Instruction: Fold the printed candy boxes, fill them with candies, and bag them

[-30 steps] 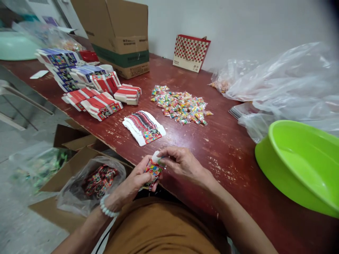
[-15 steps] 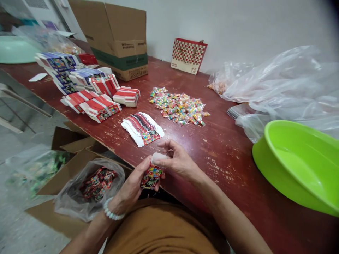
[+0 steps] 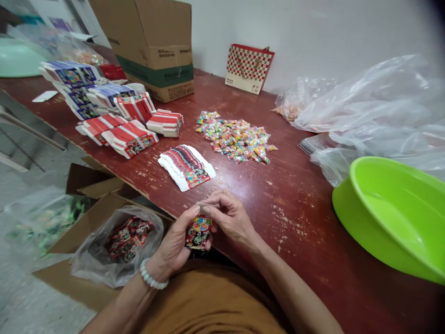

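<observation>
A small printed candy box [image 3: 199, 232], red and black with bright lettering, is upright between my hands at the table's near edge. My left hand [image 3: 179, 241] wraps round its sides, thumb near the top. With thumb and fingers my right hand [image 3: 231, 218] pinches the box's top flap. Just beyond them lies a fanned stack of flat box blanks [image 3: 187, 167] in the same print. Farther back, a pile of small wrapped candies [image 3: 239, 139] is spread on the table. Whatever is inside the box is hidden.
Banded bundles of box blanks [image 3: 134, 139] stand at the left, before a large carton [image 3: 167, 55]. A green basin [image 3: 385, 222] and plastic bags [image 3: 375, 102] occupy the right. Below the left edge, a lined carton holds filled packets [image 3: 128, 239]. A checked gift bag [image 3: 247, 69] leans by the wall.
The box's white top flap, raised earlier, is now folded down under my right fingers. My right hand has closed in against the box. The view has shifted slightly.
</observation>
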Demonstrator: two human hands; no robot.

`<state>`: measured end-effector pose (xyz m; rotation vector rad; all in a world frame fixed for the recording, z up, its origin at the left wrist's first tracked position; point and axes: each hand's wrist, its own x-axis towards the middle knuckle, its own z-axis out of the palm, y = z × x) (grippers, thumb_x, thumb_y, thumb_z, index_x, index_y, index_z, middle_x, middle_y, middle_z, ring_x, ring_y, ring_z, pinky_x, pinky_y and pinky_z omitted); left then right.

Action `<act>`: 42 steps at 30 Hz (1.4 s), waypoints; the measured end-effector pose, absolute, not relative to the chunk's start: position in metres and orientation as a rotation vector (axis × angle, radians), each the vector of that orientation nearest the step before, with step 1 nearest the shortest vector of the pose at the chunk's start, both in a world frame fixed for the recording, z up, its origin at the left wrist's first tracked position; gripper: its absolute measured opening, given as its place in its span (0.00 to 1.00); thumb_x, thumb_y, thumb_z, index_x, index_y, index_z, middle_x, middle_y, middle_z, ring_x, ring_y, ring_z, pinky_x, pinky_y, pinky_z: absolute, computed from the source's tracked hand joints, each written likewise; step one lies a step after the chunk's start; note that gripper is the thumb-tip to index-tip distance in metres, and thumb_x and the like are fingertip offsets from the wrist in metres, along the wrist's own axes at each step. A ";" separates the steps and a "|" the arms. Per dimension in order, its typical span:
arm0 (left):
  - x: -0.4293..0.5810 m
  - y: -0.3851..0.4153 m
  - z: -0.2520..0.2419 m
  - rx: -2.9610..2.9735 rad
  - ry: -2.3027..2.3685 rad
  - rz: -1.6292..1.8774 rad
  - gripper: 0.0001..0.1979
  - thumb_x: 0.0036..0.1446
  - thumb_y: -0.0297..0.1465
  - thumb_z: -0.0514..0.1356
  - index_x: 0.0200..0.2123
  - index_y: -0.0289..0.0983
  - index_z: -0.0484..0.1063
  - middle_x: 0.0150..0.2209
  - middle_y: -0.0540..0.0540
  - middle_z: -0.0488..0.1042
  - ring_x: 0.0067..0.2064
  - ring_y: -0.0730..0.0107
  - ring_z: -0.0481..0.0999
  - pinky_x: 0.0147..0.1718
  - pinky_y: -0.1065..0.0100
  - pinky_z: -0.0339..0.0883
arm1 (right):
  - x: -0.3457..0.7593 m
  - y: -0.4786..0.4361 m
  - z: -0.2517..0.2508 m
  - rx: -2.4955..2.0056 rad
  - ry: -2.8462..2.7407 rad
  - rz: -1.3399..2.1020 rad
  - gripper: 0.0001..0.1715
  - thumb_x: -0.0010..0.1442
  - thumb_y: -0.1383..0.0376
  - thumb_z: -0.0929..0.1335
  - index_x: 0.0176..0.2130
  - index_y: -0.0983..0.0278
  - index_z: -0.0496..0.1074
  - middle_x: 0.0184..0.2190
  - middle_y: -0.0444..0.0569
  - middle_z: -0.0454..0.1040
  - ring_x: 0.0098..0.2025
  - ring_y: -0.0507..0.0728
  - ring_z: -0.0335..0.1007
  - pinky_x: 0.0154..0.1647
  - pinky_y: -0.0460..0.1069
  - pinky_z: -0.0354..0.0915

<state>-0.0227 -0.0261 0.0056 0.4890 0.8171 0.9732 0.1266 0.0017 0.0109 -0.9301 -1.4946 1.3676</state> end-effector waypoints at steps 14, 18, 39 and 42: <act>-0.024 -0.024 0.013 0.447 0.733 1.029 0.28 0.65 0.47 0.56 0.59 0.33 0.71 0.35 0.40 0.82 0.24 0.65 0.79 0.18 0.70 0.71 | 0.113 0.004 0.017 -1.002 -1.232 1.602 0.14 0.57 0.55 0.74 0.33 0.64 0.76 0.32 0.47 0.80 0.21 0.50 0.69 0.19 0.46 0.67; -0.031 -0.021 0.010 0.365 0.726 0.996 0.25 0.65 0.45 0.58 0.57 0.35 0.73 0.36 0.42 0.82 0.21 0.67 0.77 0.15 0.68 0.72 | 0.116 0.000 0.013 -0.919 -1.515 1.241 0.09 0.63 0.61 0.70 0.31 0.61 0.75 0.40 0.50 0.80 0.37 0.55 0.75 0.38 0.50 0.73; -0.187 -0.004 -0.030 1.463 2.231 1.281 0.25 0.63 0.45 0.55 0.58 0.38 0.72 0.55 0.39 0.76 0.56 0.51 0.73 0.58 0.51 0.62 | 0.136 0.096 -0.035 -1.505 -1.823 0.616 0.21 0.61 0.57 0.68 0.49 0.66 0.76 0.44 0.57 0.75 0.35 0.58 0.71 0.41 0.55 0.68; -0.144 0.021 -0.031 2.026 2.078 1.116 0.23 0.66 0.43 0.54 0.57 0.38 0.73 0.54 0.39 0.77 0.54 0.53 0.72 0.56 0.52 0.63 | 0.121 0.113 -0.039 -1.651 -1.943 0.427 0.23 0.63 0.57 0.68 0.54 0.66 0.74 0.49 0.60 0.73 0.46 0.64 0.72 0.47 0.56 0.67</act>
